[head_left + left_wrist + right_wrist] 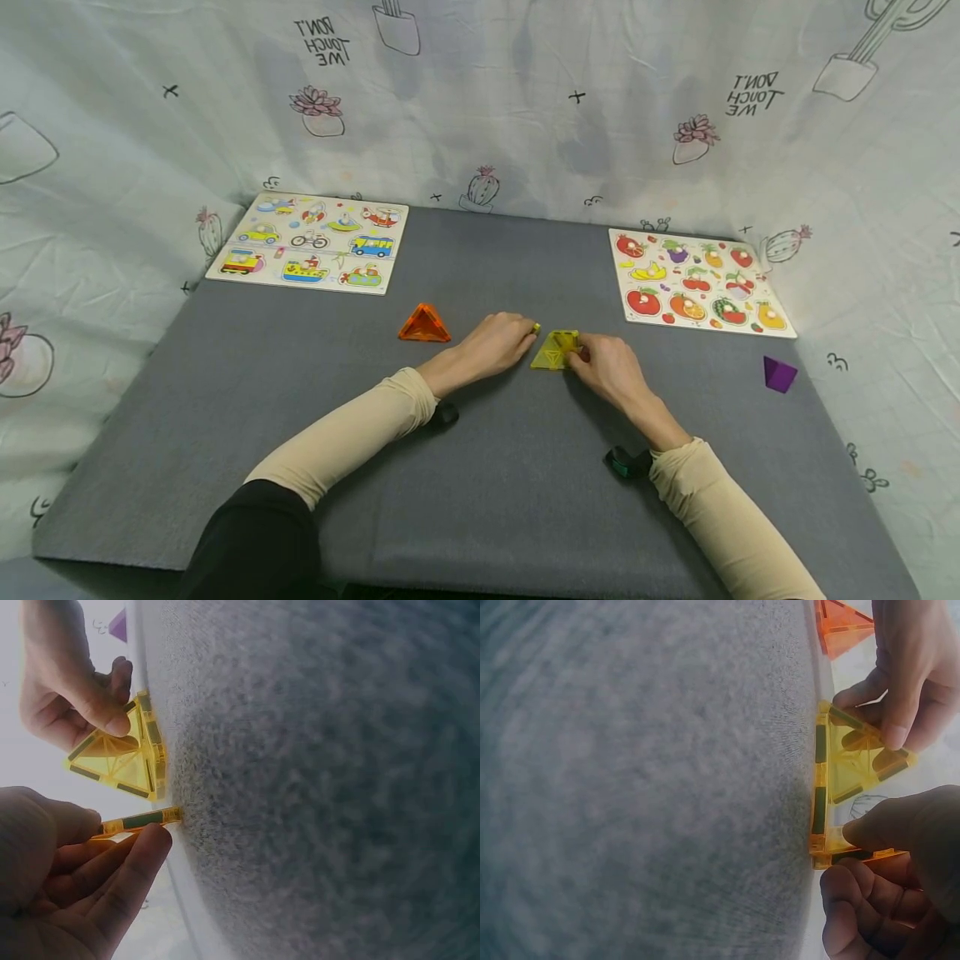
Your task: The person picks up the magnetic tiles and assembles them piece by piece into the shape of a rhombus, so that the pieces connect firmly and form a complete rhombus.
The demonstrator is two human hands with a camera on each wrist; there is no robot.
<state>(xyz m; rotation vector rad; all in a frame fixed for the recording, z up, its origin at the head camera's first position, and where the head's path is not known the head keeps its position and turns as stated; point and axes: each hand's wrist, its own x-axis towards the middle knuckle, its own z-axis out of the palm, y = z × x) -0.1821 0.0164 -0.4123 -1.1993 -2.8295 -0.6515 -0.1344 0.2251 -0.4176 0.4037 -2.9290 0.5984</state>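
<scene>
My left hand [495, 343] pinches a yellow translucent magnetic tile [142, 820] between thumb and fingers. In the left wrist view that tile is seen edge-on, low over the table. Right of it, my right hand [611, 367] pinches one of the joined yellow magnetic tiles [555, 350], which stand on the grey table. In the right wrist view, a tile [849, 857] sits between the right thumb [877, 825] and fingers. The left hand's triangular tile [847, 761] overlaps the others there, so whether they touch I cannot tell.
An orange tile pyramid [424, 323] stands left of my left hand. A purple pyramid [779, 374] lies at the right table edge. Farther back are a vehicle puzzle board [341, 215] on the left and a fruit puzzle board [708, 283] on the right. A patterned curtain [480, 100] surrounds the table [510, 500].
</scene>
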